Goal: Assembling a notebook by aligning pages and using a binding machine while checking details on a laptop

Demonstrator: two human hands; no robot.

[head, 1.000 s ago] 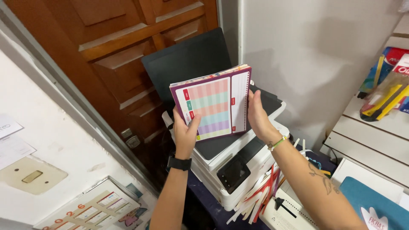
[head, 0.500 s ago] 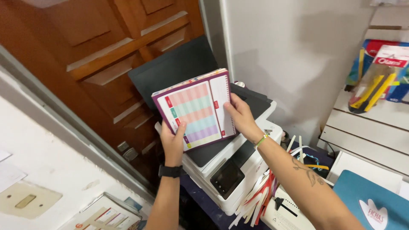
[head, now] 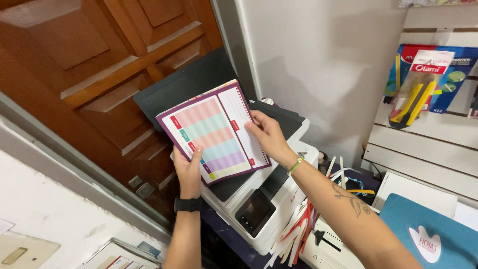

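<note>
Both hands gripped a spiral notebook [head: 214, 133] above the printer [head: 264, 199]: left hand [head: 188, 172] clasping its bottom edge, right hand [head: 267, 137] pinching the side.

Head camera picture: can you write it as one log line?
left hand: holds lower corner of spiral-bound notebook with pastel striped page | right hand: grips its right edge | notebook: tilted above white printer | behind: brown wooden door

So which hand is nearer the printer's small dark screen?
The left hand, just up-left of the screen at the notebook's lower corner. The right hand grips the spiral edge, higher above the printer.
</note>
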